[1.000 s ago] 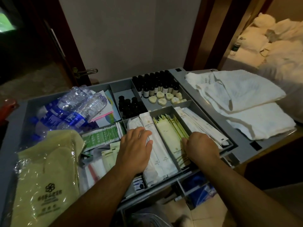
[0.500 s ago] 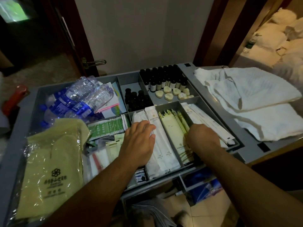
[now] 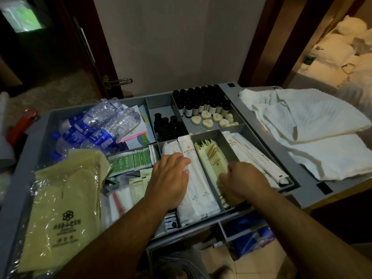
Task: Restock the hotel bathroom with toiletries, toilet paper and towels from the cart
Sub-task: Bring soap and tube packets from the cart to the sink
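The grey cart tray (image 3: 259,115) is divided into compartments of toiletries. My left hand (image 3: 169,180) lies flat, fingers relaxed, on the long white packets (image 3: 194,174) in the middle compartment. My right hand (image 3: 244,181) is curled in the neighbouring compartment, its fingertips dug into the stack of pale yellow packets (image 3: 211,160) and pinching them. Small dark bottles (image 3: 201,103) and round soaps (image 3: 213,119) fill the far compartments. Folded white towels (image 3: 314,125) lie on the cart's right side.
Water bottles (image 3: 100,125) and a bagged yellow-green cloth item (image 3: 64,198) occupy the tray's left part, with green sachets (image 3: 130,160) beside them. More long white packets (image 3: 253,154) sit in the right compartment. A door handle (image 3: 118,81) and wall stand behind the cart.
My right hand has shifted slightly left and deeper into the yellow packets. My left hand stays on the white packets. The view has tilted a little.
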